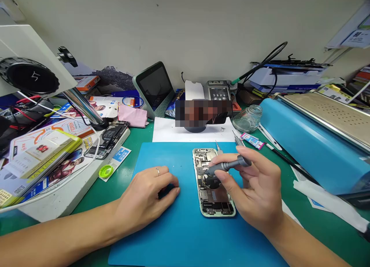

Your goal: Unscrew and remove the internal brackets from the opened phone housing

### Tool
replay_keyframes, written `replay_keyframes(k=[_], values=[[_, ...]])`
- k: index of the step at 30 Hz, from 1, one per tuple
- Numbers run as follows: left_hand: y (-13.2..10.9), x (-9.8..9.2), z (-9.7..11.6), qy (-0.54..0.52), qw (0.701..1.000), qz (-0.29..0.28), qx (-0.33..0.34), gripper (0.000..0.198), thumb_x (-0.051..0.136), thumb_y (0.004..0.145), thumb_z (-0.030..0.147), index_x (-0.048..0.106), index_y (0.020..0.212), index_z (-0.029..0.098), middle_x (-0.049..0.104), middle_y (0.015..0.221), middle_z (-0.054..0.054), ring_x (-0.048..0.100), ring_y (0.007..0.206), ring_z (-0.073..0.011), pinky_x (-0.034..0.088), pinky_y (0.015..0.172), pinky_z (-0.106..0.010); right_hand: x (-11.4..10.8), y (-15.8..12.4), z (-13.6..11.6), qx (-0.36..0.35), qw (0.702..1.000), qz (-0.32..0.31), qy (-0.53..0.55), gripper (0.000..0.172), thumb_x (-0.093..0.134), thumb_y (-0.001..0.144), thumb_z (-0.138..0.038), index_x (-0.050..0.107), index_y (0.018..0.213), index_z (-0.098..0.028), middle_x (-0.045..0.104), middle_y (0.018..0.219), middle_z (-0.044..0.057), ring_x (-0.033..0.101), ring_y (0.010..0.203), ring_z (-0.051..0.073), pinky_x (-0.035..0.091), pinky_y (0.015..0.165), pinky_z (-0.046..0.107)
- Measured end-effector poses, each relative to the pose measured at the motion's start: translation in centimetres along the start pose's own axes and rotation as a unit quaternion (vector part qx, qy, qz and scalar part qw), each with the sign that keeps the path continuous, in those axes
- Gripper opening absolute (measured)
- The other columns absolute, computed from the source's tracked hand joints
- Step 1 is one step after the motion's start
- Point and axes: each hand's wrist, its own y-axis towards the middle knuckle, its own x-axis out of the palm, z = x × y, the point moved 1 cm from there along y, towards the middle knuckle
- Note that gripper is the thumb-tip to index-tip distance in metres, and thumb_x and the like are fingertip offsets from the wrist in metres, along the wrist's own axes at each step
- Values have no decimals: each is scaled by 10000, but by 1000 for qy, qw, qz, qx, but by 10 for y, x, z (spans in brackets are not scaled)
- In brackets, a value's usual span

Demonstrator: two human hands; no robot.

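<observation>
An opened smartphone (214, 202) with a pale green frame lies on the blue mat (162, 236), its circuit boards and inner parts bare. My right hand (260, 190) is closed round a dark grey precision screwdriver (228, 165), held slanted between thumb and fingers. The driver's lower end points at the phone's upper middle; I cannot make out its very tip. To the phone's left, my left hand (153, 193), with a ring on one finger, rests loosely curled on the mat, thumb near the fingertips, nothing visible in it. A slim pointed tool (217, 146) shows behind my right hand.
Another opened phone (108, 139) and stacked boxes (43, 151) lie left, below a microscope stand (86, 105). A green cap (106, 171) is near them. A glass jar (250, 118), a control unit (219, 93) and a blue machine (312, 143) stand behind and right.
</observation>
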Motion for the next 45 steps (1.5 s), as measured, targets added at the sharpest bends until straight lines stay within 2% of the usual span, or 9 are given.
replay_keyframes(k=[9,21,31,45], values=[[3,-2,2,2,999,-13,-30,134,592,1014,239,681,916,219,600,755,14,555,657,-153,387,593,-271,-4,0,7,25,998,15,-50,649,687,951,-40,448,1492,-307,724,1080,30,758,992,182,661,817,327],[3,-2,3,-11,999,-22,-43,134,583,1001,232,656,892,207,583,756,13,535,667,-154,359,611,-274,-5,1,8,48,997,19,-54,589,683,973,-74,439,1462,-292,720,1062,31,766,931,176,668,793,333],[2,-2,3,-10,999,-20,-47,116,577,981,227,612,872,209,584,755,19,532,668,-152,353,613,-272,-6,7,6,25,997,41,-56,537,683,953,-49,476,1372,-312,696,1033,31,769,899,202,687,745,378],[3,-1,2,0,999,-31,-41,126,555,1016,238,620,910,219,599,773,17,542,682,-161,362,632,-283,-5,6,8,23,997,32,-62,569,709,937,-37,489,1397,-290,693,1050,4,758,944,153,636,779,282]])
